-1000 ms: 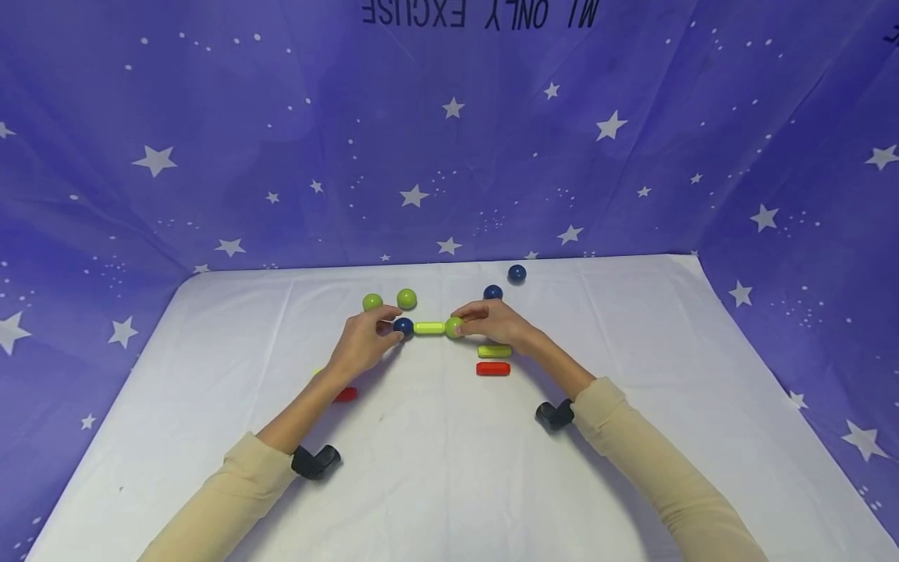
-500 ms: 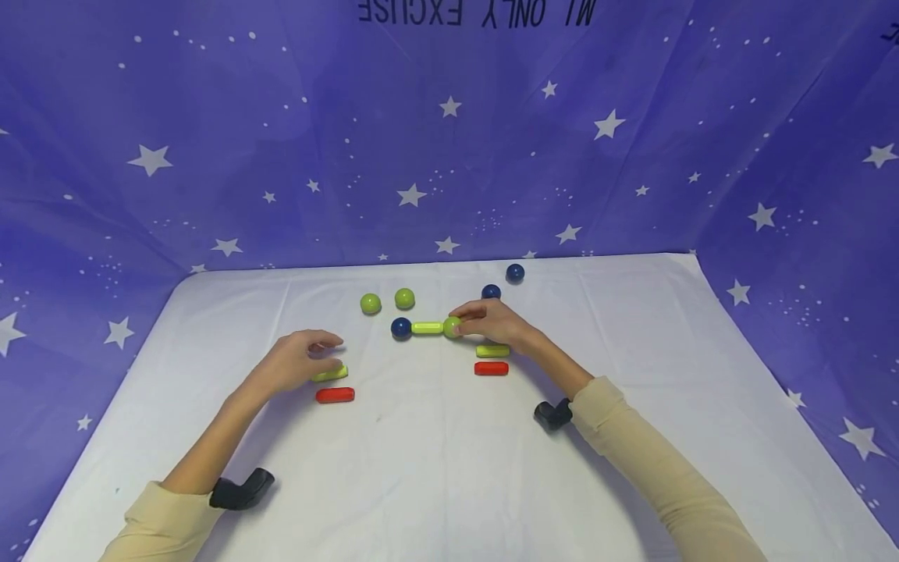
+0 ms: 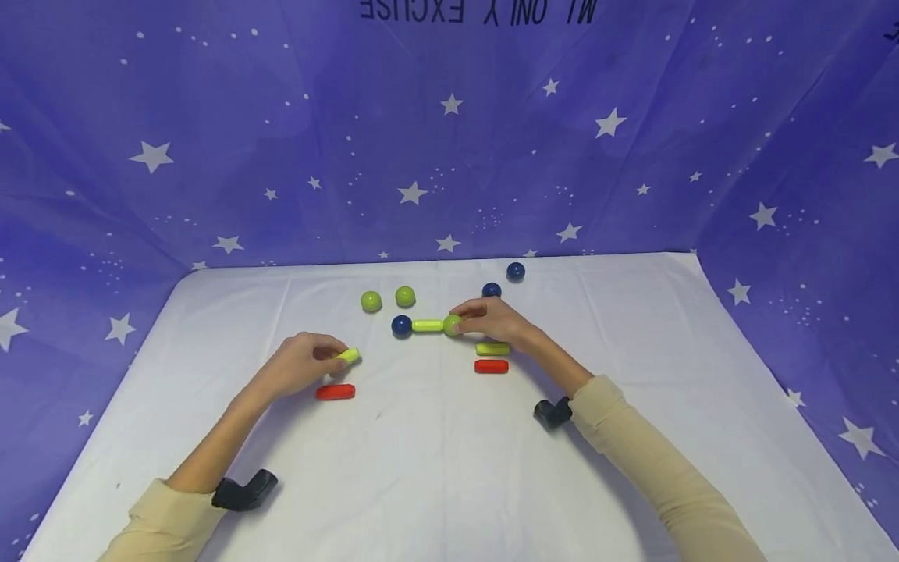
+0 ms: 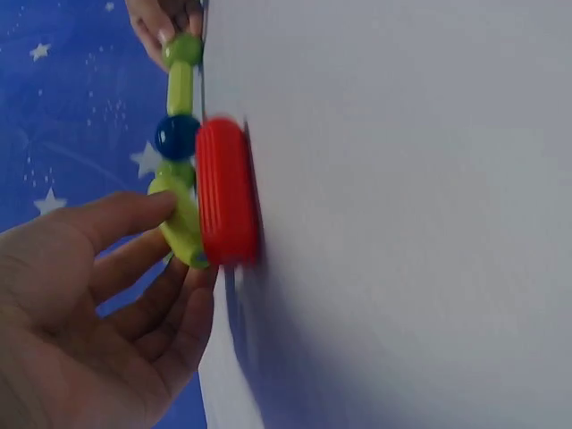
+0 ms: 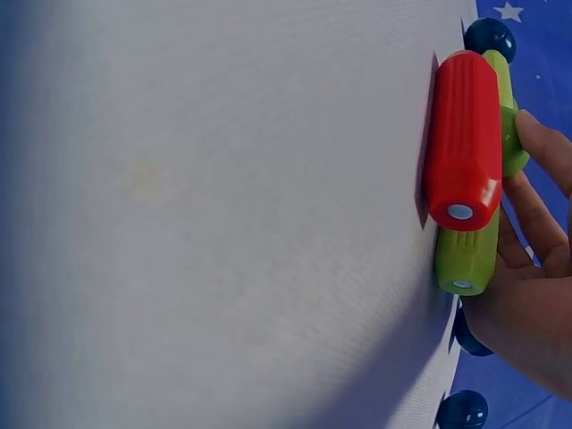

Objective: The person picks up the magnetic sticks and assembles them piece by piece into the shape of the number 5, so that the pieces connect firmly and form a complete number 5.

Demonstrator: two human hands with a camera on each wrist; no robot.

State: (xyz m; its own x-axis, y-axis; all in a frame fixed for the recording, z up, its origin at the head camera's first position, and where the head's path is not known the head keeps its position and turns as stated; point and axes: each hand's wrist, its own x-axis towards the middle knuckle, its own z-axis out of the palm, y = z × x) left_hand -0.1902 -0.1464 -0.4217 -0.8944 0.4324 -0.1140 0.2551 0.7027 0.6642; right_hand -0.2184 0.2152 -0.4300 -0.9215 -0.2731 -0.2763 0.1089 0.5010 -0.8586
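Note:
My left hand (image 3: 303,365) pinches a yellow-green rod (image 3: 349,356) between thumb and fingers; in the left wrist view the rod (image 4: 183,223) is tilted. Just below that hand lies a red rod (image 3: 335,392). My right hand (image 3: 494,321) pinches a green ball (image 3: 452,325), which touches one end of another yellow-green rod (image 3: 427,325). A dark blue ball (image 3: 402,326) touches that rod's other end, so the three form a straight row on the white cloth. In the right wrist view, thumb and fingers are on the green ball (image 5: 512,143).
Two green balls (image 3: 371,301) lie behind the row. Two dark blue balls (image 3: 516,272) are behind my right hand. In front of that hand lie a yellow-green rod (image 3: 492,349) and a red rod (image 3: 492,366). A purple star-patterned cloth (image 3: 414,156) stands behind the table.
My left hand has let go of the dark blue ball, moved left and toward me, and picked up the yellow-green rod there. The right hand has stayed on the green ball.

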